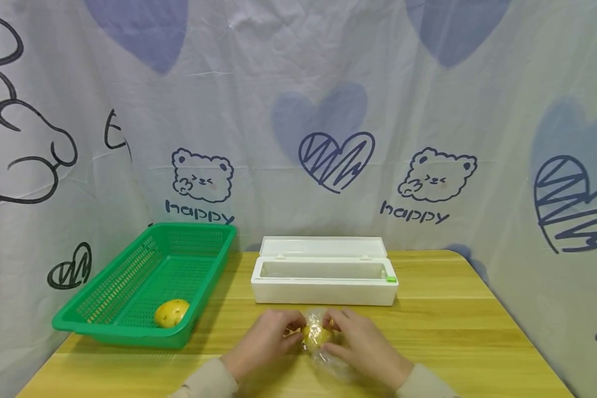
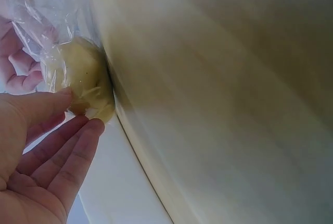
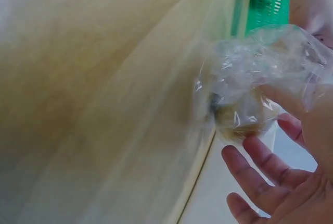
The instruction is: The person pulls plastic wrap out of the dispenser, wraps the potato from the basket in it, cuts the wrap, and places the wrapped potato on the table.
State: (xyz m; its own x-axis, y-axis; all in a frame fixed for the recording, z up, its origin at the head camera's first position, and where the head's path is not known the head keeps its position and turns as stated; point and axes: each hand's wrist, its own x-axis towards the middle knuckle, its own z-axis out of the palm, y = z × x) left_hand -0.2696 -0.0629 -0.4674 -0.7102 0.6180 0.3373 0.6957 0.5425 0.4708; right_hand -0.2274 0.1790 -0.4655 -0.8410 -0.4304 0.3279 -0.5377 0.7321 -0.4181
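Note:
A yellow potato [image 1: 317, 335] wrapped in clear plastic film [image 1: 332, 364] sits on the table in front of me, between my two hands. From its left side my left hand [image 1: 270, 338] pinches it, with thumb and fingertips on the wrapped skin in the left wrist view. My right hand [image 1: 362, 344] holds the other side, its thumb among the crumpled film [image 3: 260, 57] and its fingers curved against the potato [image 3: 242, 120]. A loose tail of film trails toward me under the right hand.
Behind the hands stands a long white box [image 1: 323, 293] with its lid [image 1: 323, 246] raised and a small green piece [image 1: 391, 279] at the right. To the left, a green plastic basket [image 1: 199, 293] holds another potato [image 1: 172, 313]. A printed curtain [image 1: 258, 166] hangs behind the wooden table [image 1: 448, 320].

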